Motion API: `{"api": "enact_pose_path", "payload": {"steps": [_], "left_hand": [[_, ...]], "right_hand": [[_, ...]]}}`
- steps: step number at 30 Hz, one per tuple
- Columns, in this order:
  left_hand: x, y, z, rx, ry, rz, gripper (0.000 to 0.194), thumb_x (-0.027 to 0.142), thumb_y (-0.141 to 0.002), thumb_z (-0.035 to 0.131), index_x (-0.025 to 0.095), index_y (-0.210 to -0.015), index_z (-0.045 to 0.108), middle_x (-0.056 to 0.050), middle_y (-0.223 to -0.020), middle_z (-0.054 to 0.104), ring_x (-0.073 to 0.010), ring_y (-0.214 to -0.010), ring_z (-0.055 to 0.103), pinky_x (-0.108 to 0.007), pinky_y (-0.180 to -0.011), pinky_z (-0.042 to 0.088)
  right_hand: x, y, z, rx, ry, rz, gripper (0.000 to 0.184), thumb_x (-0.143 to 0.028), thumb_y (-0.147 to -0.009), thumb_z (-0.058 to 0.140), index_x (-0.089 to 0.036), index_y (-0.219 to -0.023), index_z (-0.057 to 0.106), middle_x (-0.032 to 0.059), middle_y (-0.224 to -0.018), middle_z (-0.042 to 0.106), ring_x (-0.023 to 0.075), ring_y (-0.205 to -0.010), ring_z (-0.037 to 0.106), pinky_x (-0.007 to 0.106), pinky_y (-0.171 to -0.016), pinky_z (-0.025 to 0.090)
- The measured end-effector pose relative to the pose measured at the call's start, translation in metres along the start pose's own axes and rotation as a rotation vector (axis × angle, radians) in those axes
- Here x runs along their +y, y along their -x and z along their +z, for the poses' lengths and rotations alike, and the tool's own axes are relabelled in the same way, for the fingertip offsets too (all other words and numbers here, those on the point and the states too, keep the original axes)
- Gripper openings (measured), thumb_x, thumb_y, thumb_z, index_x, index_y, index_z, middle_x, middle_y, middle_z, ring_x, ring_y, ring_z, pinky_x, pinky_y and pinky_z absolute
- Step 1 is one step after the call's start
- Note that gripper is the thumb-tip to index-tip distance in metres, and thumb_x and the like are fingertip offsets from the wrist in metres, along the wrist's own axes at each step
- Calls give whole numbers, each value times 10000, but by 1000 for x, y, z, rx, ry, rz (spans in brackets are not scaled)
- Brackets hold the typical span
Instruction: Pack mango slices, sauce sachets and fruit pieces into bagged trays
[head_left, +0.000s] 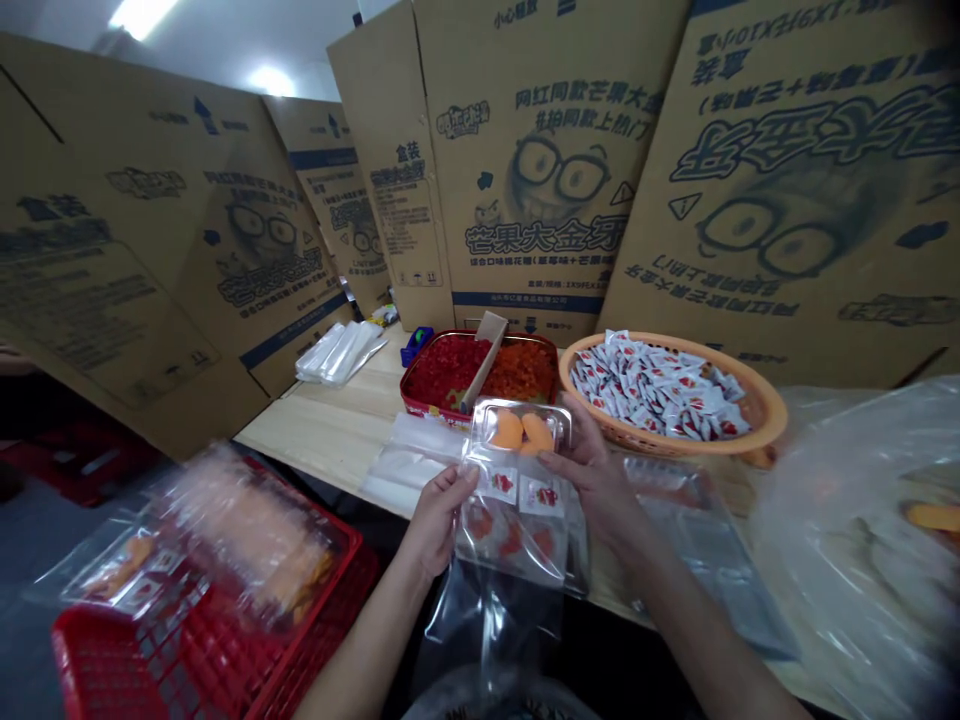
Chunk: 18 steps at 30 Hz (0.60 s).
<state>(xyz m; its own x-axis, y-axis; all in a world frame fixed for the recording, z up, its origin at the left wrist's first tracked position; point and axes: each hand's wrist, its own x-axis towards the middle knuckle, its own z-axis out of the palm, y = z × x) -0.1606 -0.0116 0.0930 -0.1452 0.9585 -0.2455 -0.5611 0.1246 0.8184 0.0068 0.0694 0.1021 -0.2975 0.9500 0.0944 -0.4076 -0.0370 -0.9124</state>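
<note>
Between my hands is a clear plastic bag around a transparent tray. Orange pieces sit at the tray's far end. White printed sachets lie in the middle, and reddish pieces show at the near end. My left hand pinches the left edge of the bag and tray. On the other side, my right hand grips the right edge, with its thumb over the top. The bag's loose end hangs toward me.
A tin of red and orange pieces with a cardboard divider stands ahead. An orange basket of sachets is right of it. Empty trays and flat bags lie around. Filled packs rest in a red crate at lower left.
</note>
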Motion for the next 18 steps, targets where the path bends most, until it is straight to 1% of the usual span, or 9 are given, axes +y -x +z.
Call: {"api": "enact_pose_path", "payload": {"steps": [2,4,6,8,10,13,14,16,18], "left_hand": [[-2,1,-1,10,35,-6,243,296,-673,709,134,-836,632,-26,-707,663,-113,-601,603,-234,-610,469],[-4,2,-3,20,60,-11,245,296,-668,713,133,-833,634,-28,-700,666,-120,-587,605,-243,-598,470],[-5,3,-5,33,79,-9,238,290,-662,717,131,-820,638,-30,-695,670,-125,-582,608,-248,-595,470],[-6,5,-8,48,94,-4,237,283,-654,724,129,-813,642,-32,-695,672,-126,-580,609,-248,-594,467],[-6,7,-10,57,105,0,256,276,-644,732,123,-832,649,-44,-720,680,-134,-597,618,-252,-605,468],[-2,12,-12,69,116,25,271,261,-637,739,117,-853,659,-55,-760,688,-133,-637,626,-246,-643,470],[0,15,-12,74,120,36,267,252,-634,741,118,-850,661,-51,-757,688,-126,-637,624,-238,-647,467],[4,20,-13,79,121,59,260,242,-631,744,123,-847,662,-42,-746,687,-114,-630,617,-227,-645,462],[9,26,-14,60,93,81,275,249,-637,740,134,-873,657,-47,-770,690,-123,-652,621,-237,-657,463]], "right_hand": [[2,-2,-1,-38,119,-1,580,-338,-658,703,-288,-1194,485,25,-1073,602,196,-993,553,333,-833,462],[4,-2,-3,-83,254,25,438,-420,-693,660,-235,-1076,556,49,-1035,611,201,-969,554,332,-809,466],[5,-1,-3,-134,388,25,436,-456,-678,663,-218,-1030,565,58,-1007,613,197,-921,559,322,-755,481],[5,0,-2,-180,503,-18,449,-455,-648,690,-214,-1009,572,61,-1003,605,186,-870,561,305,-704,490],[2,2,2,-226,577,-71,410,-443,-648,693,-209,-968,592,62,-990,603,178,-842,564,297,-693,489],[-4,4,11,-301,663,-163,266,-441,-706,644,-197,-810,625,50,-876,615,169,-798,570,292,-697,472],[-6,5,14,-334,697,-201,252,-445,-732,618,-193,-740,625,45,-823,613,164,-770,569,289,-689,464],[-10,9,22,-398,761,-264,309,-457,-781,558,-190,-632,606,37,-725,598,155,-709,558,282,-662,450],[-12,13,30,-436,808,-306,352,-465,-811,516,-190,-604,595,30,-671,580,146,-663,544,273,-631,441]]}}
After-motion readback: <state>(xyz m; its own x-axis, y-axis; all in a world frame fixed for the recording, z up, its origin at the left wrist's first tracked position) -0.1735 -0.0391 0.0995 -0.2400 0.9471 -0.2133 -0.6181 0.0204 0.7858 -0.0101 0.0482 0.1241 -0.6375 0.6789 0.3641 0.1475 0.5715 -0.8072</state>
